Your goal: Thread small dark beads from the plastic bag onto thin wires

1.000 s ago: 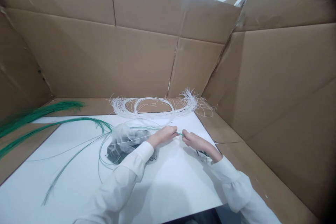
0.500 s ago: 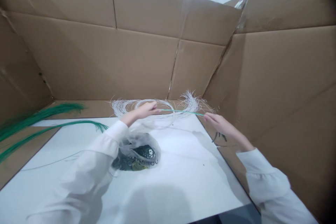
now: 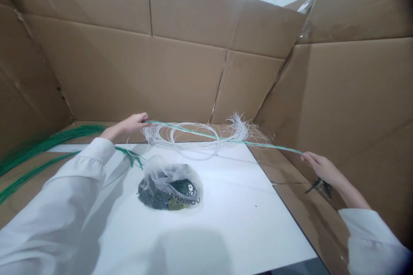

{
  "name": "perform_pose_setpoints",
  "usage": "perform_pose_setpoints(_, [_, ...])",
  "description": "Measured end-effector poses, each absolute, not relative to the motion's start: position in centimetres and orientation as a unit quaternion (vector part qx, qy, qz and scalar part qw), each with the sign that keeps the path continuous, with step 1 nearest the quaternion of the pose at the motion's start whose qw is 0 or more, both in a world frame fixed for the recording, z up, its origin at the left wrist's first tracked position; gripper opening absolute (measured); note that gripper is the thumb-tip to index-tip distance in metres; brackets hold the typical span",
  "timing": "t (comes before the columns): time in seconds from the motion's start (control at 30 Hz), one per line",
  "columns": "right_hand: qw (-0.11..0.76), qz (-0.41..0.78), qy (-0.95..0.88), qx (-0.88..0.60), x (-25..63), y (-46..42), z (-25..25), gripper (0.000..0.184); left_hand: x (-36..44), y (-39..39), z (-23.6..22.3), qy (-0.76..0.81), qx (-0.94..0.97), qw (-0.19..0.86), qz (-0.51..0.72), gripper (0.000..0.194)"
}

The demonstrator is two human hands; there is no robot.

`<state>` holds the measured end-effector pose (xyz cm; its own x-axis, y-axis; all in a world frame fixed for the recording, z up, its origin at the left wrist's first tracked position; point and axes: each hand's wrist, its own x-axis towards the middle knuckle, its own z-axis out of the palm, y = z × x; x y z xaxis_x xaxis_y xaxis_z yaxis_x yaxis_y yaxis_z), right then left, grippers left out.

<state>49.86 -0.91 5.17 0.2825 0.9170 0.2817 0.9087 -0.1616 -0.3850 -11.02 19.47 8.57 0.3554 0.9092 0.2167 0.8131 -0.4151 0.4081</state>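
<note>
A thin bundle of green and whitish strands (image 3: 206, 135) stretches between my hands, nearly straight and sloping down to the right. My left hand (image 3: 134, 123) is closed on its left end. Its right end is pinched in the fingers of my right hand (image 3: 319, 166), out by the right cardboard wall. Behind the held strands lies a loose coil of white strands (image 3: 193, 148) with a frayed, bushy end. Green strand bundles (image 3: 48, 144) lie at the left, one passing behind my left sleeve.
A clear printed plastic bag (image 3: 161, 176) with dark green and patterned contents sits on the white tabletop (image 3: 232, 219). Cardboard walls (image 3: 112, 77) enclose the back and sides. Under my right wrist is a small dark object (image 3: 322, 188), its kind unclear.
My hands have moved far apart, left hand leftward and right hand to the right and down. Much more of the strand bundle now shows between them. The view has shifted slightly.
</note>
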Motion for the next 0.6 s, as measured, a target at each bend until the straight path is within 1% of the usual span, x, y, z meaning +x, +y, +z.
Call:
perform_pose_setpoints(0.07, [0.221, 0.044, -0.57, -0.79, 51.3, -1.8, 4.7, 0.026, -11.9, 19.6, 8.6, 0.54, 0.808, 0.114, 0.209, 0.035])
perform_pose_setpoints(0.17, [0.197, 0.03, -0.519, -0.831, 53.3, -2.9, 4.3, 0.021, -12.2, 19.6, 8.2, 0.548, 0.8, 0.116, 0.215, 0.035])
perform_pose_setpoints(0.27, [0.167, 0.025, -0.507, -0.845, 54.4, -3.7, 3.9, 0.02, -11.0, 19.6, 7.6, 0.545, 0.802, 0.126, 0.211, 0.034])
perform_pose_setpoints(0.53, [0.129, 0.054, -0.521, -0.842, 54.3, -5.2, 1.2, 0.03, -5.6, 18.1, 7.3, 0.531, 0.814, 0.13, 0.196, 0.027])
perform_pose_setpoints(0.6, [0.131, 0.035, -0.528, -0.838, 53.6, -5.4, 0.5, 0.033, -4.7, 17.4, 7.4, 0.524, 0.818, 0.134, 0.195, 0.027])
